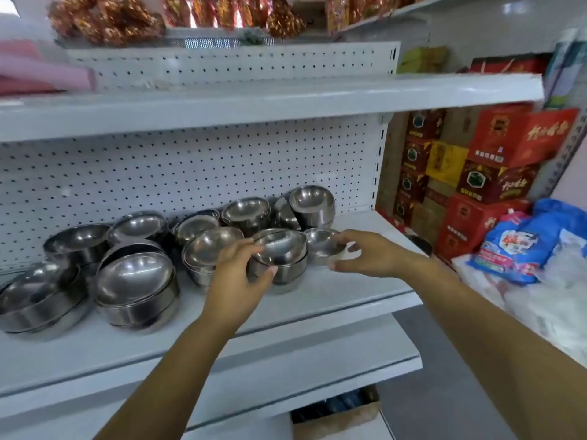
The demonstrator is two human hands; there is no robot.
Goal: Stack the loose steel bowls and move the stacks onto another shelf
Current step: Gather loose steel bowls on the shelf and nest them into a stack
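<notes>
Several steel bowls stand loose and in short stacks on the white middle shelf (317, 300). My left hand (235, 281) grips a short stack of bowls (282, 249) at the shelf's middle, thumb on its front wall and fingers at its left rim. Just to its right sits a small single bowl (319, 241). My right hand (371, 252) curls round its right side, fingers over the rim and thumb below. More stacks stand to the left (136, 281), at the far left (38, 296), and behind by the pegboard (313, 201).
A white shelf above (286, 96) has bare board along its front. A narrower shelf (317, 354) juts out below. Red and yellow cartons (508, 147) are piled to the right, with a blue bag (514, 246) in front. A cardboard box (336, 414) sits on the floor.
</notes>
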